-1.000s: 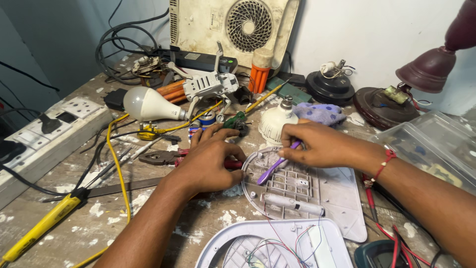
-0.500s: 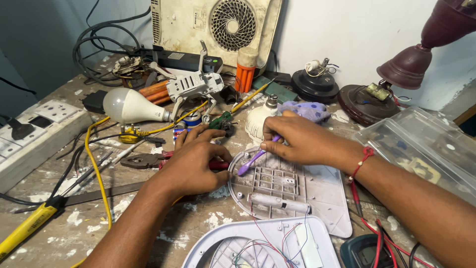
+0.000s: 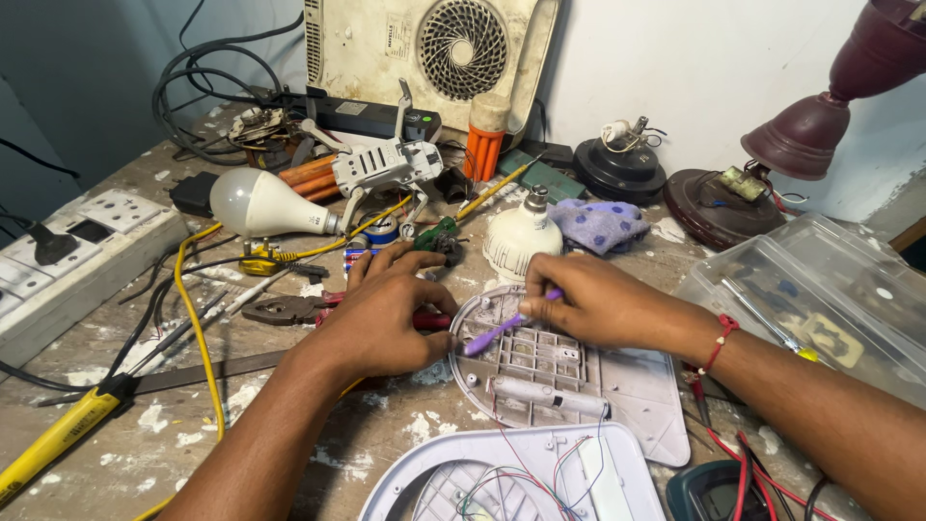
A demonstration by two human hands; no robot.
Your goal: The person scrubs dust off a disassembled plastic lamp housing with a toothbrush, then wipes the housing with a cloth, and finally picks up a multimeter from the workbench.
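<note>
At frame centre, my right hand [image 3: 603,301] is gripping a slim purple screwdriver [image 3: 502,329] against the white gridded plastic panel [image 3: 540,362]. My left hand [image 3: 386,314] is bracing the panel's edge, fingers curled.

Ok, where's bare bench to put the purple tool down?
Free: the paint-flecked strip between the yellow cable and the left forearm, and a patch below the left hand. Crowded: behind both hands, around the bulb and pliers.

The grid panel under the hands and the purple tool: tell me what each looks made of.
Grid panel: seemingly moulded plastic, matt off-white, with thin ribs and square cells. Purple tool, held by the right hand: apparently smooth plastic, evenly coloured; its tip is not clear. The left hand steadies the panel's edge.
</note>
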